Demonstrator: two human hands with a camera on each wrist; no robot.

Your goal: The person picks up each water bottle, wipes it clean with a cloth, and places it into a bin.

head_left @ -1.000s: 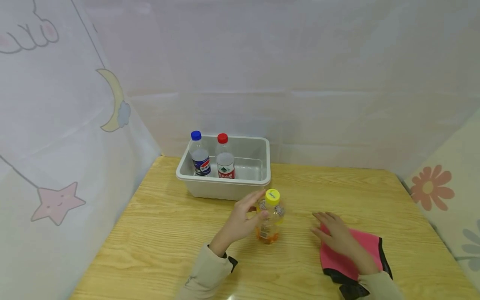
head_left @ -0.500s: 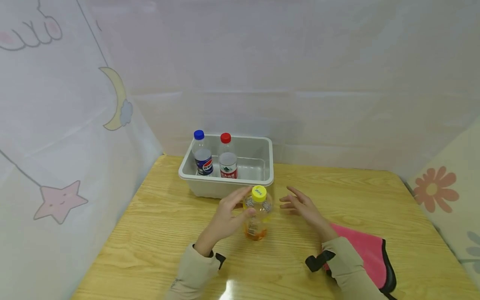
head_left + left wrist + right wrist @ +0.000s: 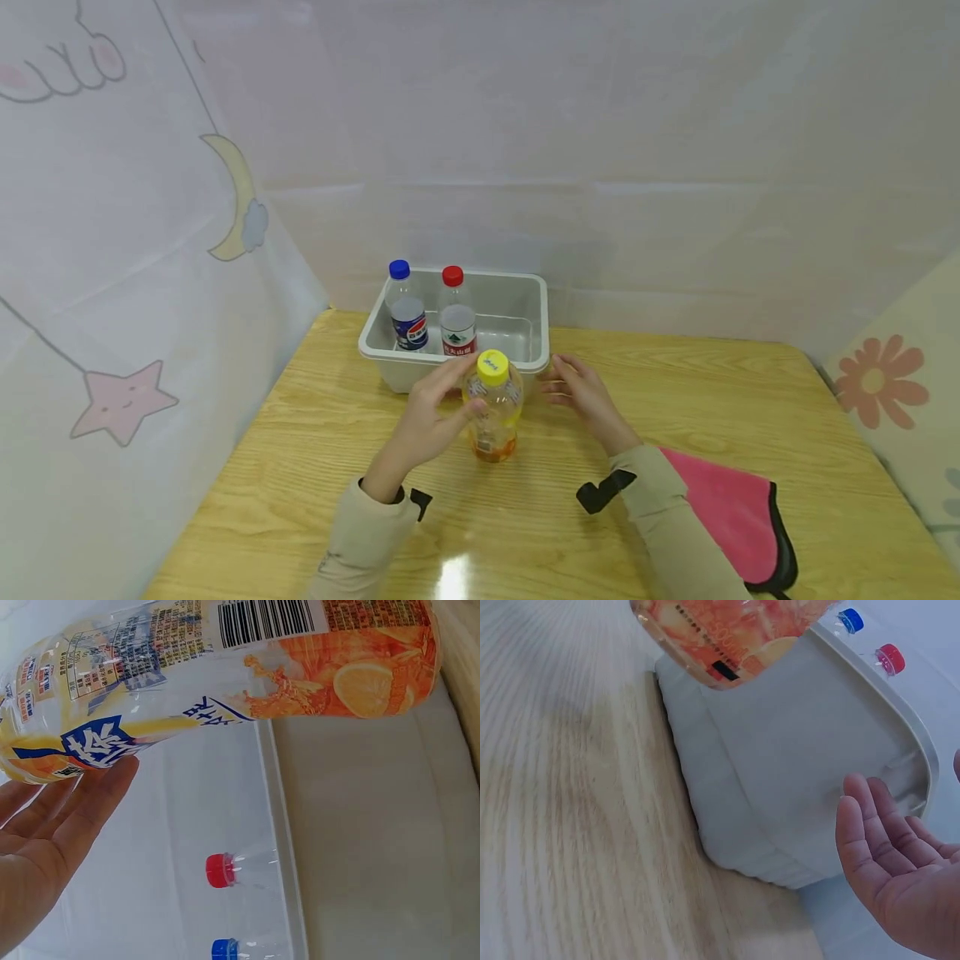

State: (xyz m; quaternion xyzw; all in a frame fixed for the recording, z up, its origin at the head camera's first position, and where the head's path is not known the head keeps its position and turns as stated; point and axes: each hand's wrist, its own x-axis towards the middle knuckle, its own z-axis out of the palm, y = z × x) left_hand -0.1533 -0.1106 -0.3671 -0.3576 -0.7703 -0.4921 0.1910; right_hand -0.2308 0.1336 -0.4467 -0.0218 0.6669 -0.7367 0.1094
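My left hand (image 3: 427,421) grips a clear plastic bottle (image 3: 493,404) of orange drink by its upper part, thumb on the near side and fingers behind. It has a yellow cap, and its printed label with orange slices (image 3: 364,686) shows large in the left wrist view. The bottle is upright just in front of a light grey plastic bin (image 3: 401,372). Near the bin's front right corner, my right hand (image 3: 588,404) holds nothing, its fingers extended with the palm turned toward the bottle. In the right wrist view its fingertips overlap the bin's side.
Inside the bin, at its left, stand a blue-capped Pepsi bottle (image 3: 411,323) and a red-capped water bottle (image 3: 457,325). A pink cloth with black edging (image 3: 723,512) lies on the wooden table (image 3: 285,483), partly under the right sleeve. A white printed curtain (image 3: 675,208) hangs behind.
My left hand has carried the orange drink bottle leftward and closer to the bin. My right hand has left the pink cloth and moved forward and left to beside the bin's corner.
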